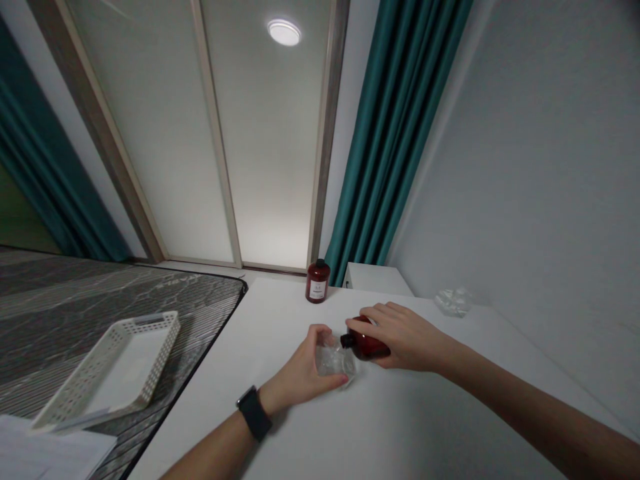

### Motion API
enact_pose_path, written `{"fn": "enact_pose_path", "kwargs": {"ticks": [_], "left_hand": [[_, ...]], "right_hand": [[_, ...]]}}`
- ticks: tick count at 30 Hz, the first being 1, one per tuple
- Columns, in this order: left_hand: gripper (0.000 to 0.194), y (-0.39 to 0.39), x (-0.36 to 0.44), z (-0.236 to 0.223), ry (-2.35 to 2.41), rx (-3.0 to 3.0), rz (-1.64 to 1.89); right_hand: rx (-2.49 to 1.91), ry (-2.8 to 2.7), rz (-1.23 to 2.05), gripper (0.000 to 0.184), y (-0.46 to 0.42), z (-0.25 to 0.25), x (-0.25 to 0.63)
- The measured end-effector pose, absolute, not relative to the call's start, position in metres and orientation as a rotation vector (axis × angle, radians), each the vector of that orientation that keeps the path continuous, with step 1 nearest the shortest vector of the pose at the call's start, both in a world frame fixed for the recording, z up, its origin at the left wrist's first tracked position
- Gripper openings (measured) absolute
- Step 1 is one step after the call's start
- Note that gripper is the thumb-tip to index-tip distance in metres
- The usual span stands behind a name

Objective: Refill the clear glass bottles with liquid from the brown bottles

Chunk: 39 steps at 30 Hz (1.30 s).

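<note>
My right hand [393,335] is closed around a dark red-brown bottle [369,347], tipped nearly onto its side. Its black top [347,341] points left, toward my left hand [313,370]. That hand, with a dark watch [254,412] on its wrist, curls its fingers and thumb around crinkled clear plastic [334,360]. The plastic's exact shape is hard to make out, and it lies right by the bottle's top. A second red-brown bottle [317,283] with a white label and black top stands upright farther back on the white table [280,313].
Crumpled clear plastic [454,302] lies at the table's right, near the wall. Left of the table, a white perforated basket [163,343] and papers [55,450] rest on a grey patterned surface [200,293]. A white cabinet [379,279] stands behind, beside a teal curtain [395,133].
</note>
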<state>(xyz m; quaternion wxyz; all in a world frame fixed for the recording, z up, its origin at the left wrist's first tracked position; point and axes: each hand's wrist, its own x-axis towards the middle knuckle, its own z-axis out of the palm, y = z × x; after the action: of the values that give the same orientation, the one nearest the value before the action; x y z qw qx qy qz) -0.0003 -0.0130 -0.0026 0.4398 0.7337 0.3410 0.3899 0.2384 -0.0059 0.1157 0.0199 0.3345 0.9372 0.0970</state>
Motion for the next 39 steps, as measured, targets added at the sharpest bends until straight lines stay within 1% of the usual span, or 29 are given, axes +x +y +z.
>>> {"fn": "enact_pose_path", "kwargs": {"ticks": [4,39], "left_hand": [[0.067,-0.0130,-0.0001,-0.0029,0.852,1.818,0.971],[0.065,-0.0155,0.0001,0.0036,0.860,1.790,0.958]], "right_hand": [[1.034,2.922,0.315,0.061,-0.0057,0.1157,0.2393],[1.011,2.915,0.340,0.063,-0.0057,0.1193,0.2373]]}}
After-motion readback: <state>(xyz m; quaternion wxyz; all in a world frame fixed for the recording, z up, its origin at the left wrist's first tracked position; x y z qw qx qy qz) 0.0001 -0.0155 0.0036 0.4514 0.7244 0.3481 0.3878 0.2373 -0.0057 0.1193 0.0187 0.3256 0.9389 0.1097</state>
